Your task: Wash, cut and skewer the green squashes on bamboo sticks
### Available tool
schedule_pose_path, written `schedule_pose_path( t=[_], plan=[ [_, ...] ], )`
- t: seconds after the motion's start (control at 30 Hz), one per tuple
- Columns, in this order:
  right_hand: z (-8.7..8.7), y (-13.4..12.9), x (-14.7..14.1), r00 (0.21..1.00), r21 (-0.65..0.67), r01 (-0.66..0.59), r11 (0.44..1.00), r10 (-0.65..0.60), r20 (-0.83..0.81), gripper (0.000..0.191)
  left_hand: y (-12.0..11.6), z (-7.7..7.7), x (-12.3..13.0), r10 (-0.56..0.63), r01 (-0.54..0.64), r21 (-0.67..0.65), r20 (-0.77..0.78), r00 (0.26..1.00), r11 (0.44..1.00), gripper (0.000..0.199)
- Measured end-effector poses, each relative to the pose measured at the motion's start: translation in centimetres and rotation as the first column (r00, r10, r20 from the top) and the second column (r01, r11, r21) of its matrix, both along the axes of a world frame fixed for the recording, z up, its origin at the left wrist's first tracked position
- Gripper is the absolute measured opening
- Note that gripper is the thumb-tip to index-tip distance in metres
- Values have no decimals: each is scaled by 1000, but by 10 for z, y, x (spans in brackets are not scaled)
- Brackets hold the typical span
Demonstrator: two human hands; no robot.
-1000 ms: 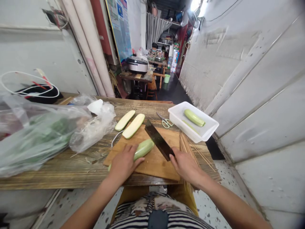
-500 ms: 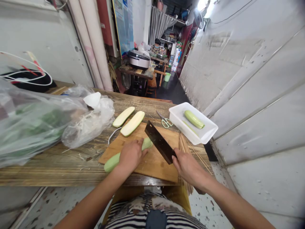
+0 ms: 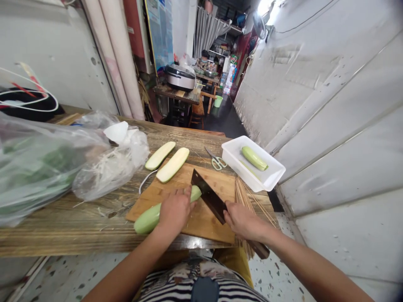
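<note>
- Peeled zucchini (image 3: 150, 219) lay on a wooden cutting board (image 3: 204, 226), near the board's front edge.
- Hands were apart: the left hand (image 3: 175, 211) pressed down on the zucchini, and the right hand (image 3: 243, 221) gripped a cleaver (image 3: 208, 196).
- Cleaver's dark blade stood tilted just beside the zucchini's far end.
- Two zucchini slices (image 3: 173, 165) lay at the board's far edge.
- Kitchen scissors (image 3: 216, 163) lay on the wooden table (image 3: 63, 228), beside a white plastic tray (image 3: 231, 156) holding another zucchini (image 3: 254, 158).
- Bamboo skewers (image 3: 242, 202) lay right of the board.
- Plastic bags (image 3: 110, 172) lay left of it.
</note>
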State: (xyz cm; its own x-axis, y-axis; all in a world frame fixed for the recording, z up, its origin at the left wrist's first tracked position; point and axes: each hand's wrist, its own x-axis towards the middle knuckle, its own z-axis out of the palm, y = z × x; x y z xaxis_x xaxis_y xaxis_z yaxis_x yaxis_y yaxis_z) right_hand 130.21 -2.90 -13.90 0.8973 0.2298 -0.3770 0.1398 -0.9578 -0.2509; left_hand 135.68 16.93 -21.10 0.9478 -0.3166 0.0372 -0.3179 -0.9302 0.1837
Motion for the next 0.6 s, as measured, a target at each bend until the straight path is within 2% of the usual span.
schedule_pose_path(
  t=[0.13,0.27,0.4,0.5,0.6],
  plan=[
    [-8,-3,2,1000,-17,0,1000,1,18,19,-1,0,-3,6,-6,7,23,1000,1000,53],
    [-2,-19,14,997,-89,-6,996,13,78,19,2,5,-3,14,-14,19,-21,1000,1000,55],
    [3,-38,23,968,-172,97,980,-53,246,27,7,9,-1,16,-11,65,-73,997,998,61],
    [6,-46,12,941,-206,109,973,-34,336,26,4,9,2,-38,42,53,-73,997,998,59],
    [9,-52,-8,925,-272,135,953,-24,378,23,-10,13,7,-90,88,-23,-112,990,996,63]
  ],
)
